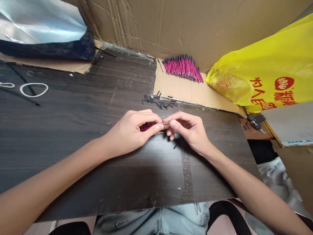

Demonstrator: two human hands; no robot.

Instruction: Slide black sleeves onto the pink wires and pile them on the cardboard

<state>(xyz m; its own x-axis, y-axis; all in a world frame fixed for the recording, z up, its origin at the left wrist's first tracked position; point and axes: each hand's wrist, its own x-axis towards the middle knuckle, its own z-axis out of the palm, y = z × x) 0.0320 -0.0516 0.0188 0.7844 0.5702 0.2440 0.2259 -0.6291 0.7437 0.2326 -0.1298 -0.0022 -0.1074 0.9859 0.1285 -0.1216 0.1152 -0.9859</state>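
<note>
My left hand (134,130) grips a small bunch of pink wires (146,127) over the middle of the dark wooden board (73,130), with bare metal ends sticking out to the right. The fingertips of my right hand (187,129) pinch at those wire ends (166,124); what it holds between them is too small to tell. One pink wire (112,122) pokes out left of my left hand. A short black tube piece (175,146) lies on the board just below my right hand.
Several loose black tube pieces (158,101) lie scattered beyond my hands. A pile of pink wires with black tips (183,68) rests on a cardboard sheet (190,91). A yellow plastic bag (266,71) stands at right, a silver bag (41,26) at far left, white rubber bands (34,89) nearby.
</note>
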